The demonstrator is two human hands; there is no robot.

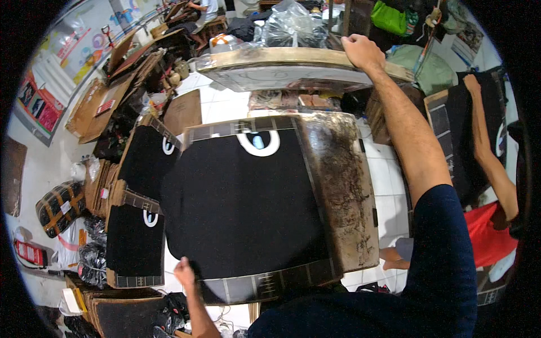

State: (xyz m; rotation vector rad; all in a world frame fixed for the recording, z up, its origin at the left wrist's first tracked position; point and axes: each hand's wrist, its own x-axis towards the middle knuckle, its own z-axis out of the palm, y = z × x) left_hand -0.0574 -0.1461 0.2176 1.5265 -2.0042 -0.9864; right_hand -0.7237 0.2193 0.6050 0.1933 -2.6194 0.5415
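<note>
A large black cloth panel (242, 203) is spread over a board in front of me. Near its far edge is a white ring print (275, 145) with a light blue patch inside. At the cloth's near left corner my left hand (185, 273) is closed on the fabric edge. Reaching far forward, my right hand (363, 52) is wrapped around the top rail of a wooden-framed printing screen (304, 54). This screen stands raised on edge beyond the board, its pale mesh face turned partly toward me.
Two smaller boards with black cloth (135, 242) lie on the left. The bare, stained end of the board (341, 191) extends right. Another person's arm (480, 124) reaches over a black cloth board at far right. Cardboard stacks (97, 188) and a fire extinguisher (31, 252) line the left.
</note>
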